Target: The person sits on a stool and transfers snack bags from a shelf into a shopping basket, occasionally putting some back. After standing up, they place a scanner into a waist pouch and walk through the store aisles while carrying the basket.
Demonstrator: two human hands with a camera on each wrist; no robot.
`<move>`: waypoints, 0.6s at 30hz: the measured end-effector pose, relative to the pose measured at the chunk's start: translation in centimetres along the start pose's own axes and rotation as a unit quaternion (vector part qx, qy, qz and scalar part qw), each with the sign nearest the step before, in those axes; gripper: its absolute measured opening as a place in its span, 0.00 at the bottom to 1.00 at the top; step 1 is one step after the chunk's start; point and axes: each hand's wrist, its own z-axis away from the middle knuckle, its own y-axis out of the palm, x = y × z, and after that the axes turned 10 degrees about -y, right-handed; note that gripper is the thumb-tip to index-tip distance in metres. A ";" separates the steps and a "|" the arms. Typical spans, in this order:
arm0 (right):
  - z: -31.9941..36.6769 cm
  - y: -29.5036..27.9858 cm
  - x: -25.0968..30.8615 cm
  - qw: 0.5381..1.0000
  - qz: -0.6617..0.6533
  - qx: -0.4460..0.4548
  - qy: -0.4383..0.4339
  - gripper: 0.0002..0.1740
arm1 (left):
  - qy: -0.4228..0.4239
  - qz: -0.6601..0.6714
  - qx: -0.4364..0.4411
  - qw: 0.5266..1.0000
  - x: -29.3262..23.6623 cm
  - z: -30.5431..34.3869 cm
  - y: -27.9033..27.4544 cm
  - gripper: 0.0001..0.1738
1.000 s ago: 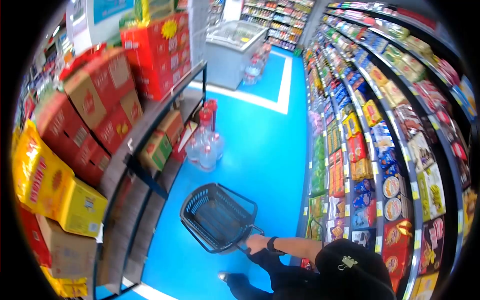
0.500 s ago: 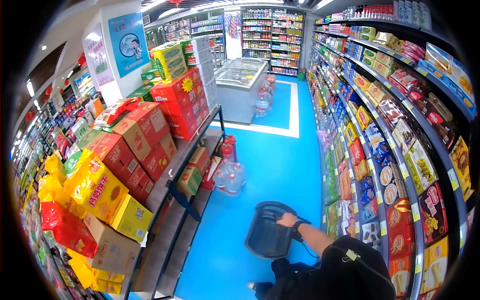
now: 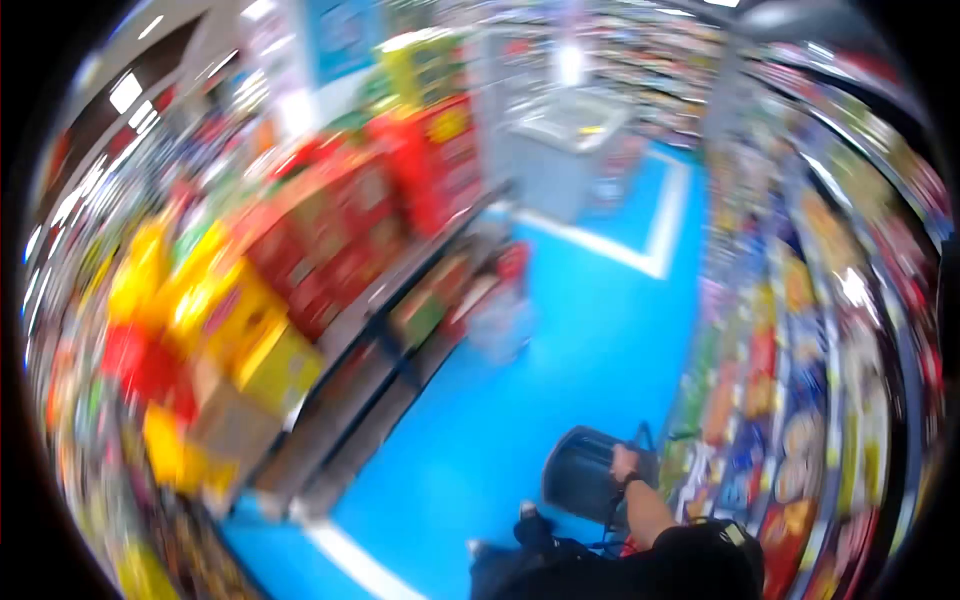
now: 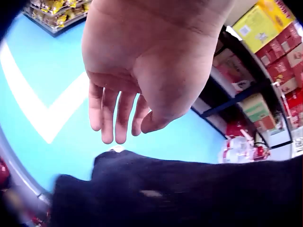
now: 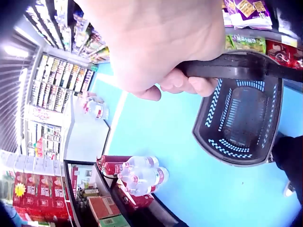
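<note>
A dark grey plastic shopping basket with slotted walls hangs low over the blue floor. My right hand grips it by the handle. In the right wrist view, the fingers of that hand curl round the black handle, and the inside of the basket shows bare. My left hand appears only in the left wrist view. It hangs with loose fingers and holds nothing, above a dark trouser leg.
Packed snack shelves line the right side. On the left stands a rack with red cartons and yellow packs. Bottled water sits on the floor beside it. A chest freezer stands farther up the aisle.
The head view has swung left, so the surroundings have shifted right, and it is now blurred. The basket has moved right in view with my right hand still gripping its handle.
</note>
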 end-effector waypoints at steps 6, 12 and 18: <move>-6.3 2.9 -7.0 0.957 -0.151 0.211 0.133 0.17 | 0.141 -0.132 -0.180 0.964 -17.3 4.7 1.8 0.16; -13.4 2.2 -14.9 0.894 0.044 0.445 0.026 0.14 | 0.116 0.004 -0.257 0.960 -16.3 9.3 -0.8 0.16; -5.0 1.8 -5.0 0.889 0.125 0.405 0.174 0.19 | -0.120 -0.010 -0.205 0.971 1.2 12.2 0.7 0.20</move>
